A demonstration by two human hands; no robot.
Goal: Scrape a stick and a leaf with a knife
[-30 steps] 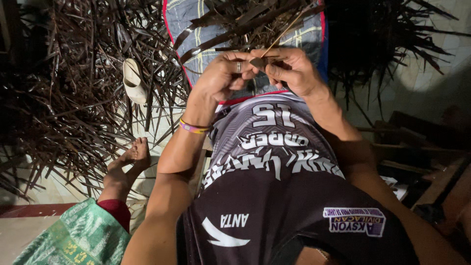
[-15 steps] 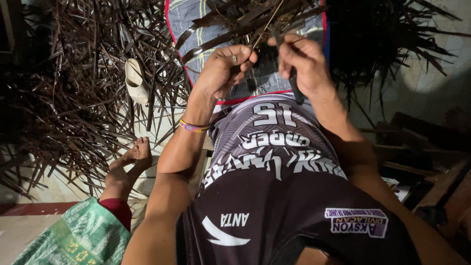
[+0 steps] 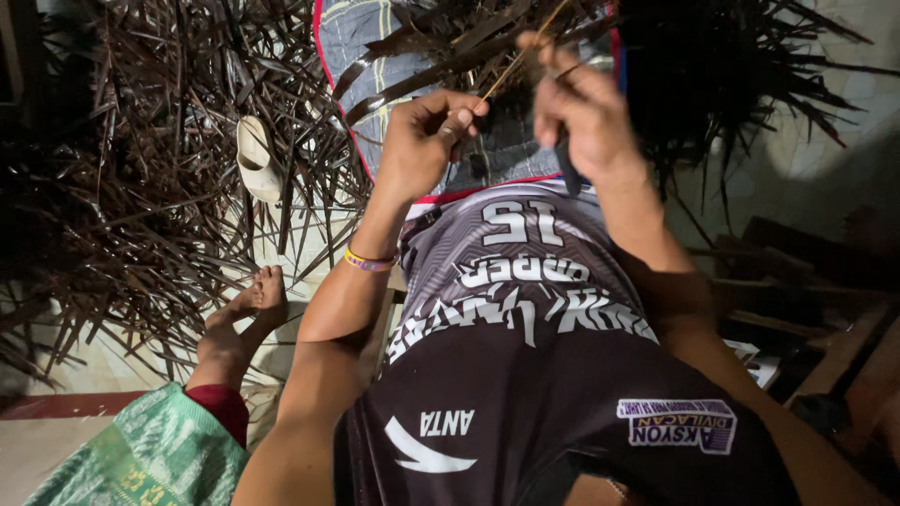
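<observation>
My left hand [image 3: 427, 141] is closed, pinching the lower end of a thin tan leaf midrib [image 3: 514, 64] that slants up to the right. My right hand [image 3: 581, 111] is just to its right, a small gap apart. It grips a dark, narrow knife-like tool [image 3: 562, 167] whose end points down below the fist. Its fingertips also touch the midrib's upper part. Dark dried palm leaves [image 3: 441, 42] lie across my lap over grey checked shorts [image 3: 361, 37]. A coloured band sits on my left wrist [image 3: 367, 260].
Heaps of dried leaf strips cover the floor at left [image 3: 112, 178] and upper right [image 3: 741, 75]. A pale sandal [image 3: 255, 157] lies among them. Another person's bare foot [image 3: 246, 314] and green patterned cloth [image 3: 141, 459] are at lower left. Dark wooden pieces [image 3: 797, 272] are at right.
My hands were together on the leaf a second ago. They have risen and drawn apart, and the thin midrib now shows stretched between them.
</observation>
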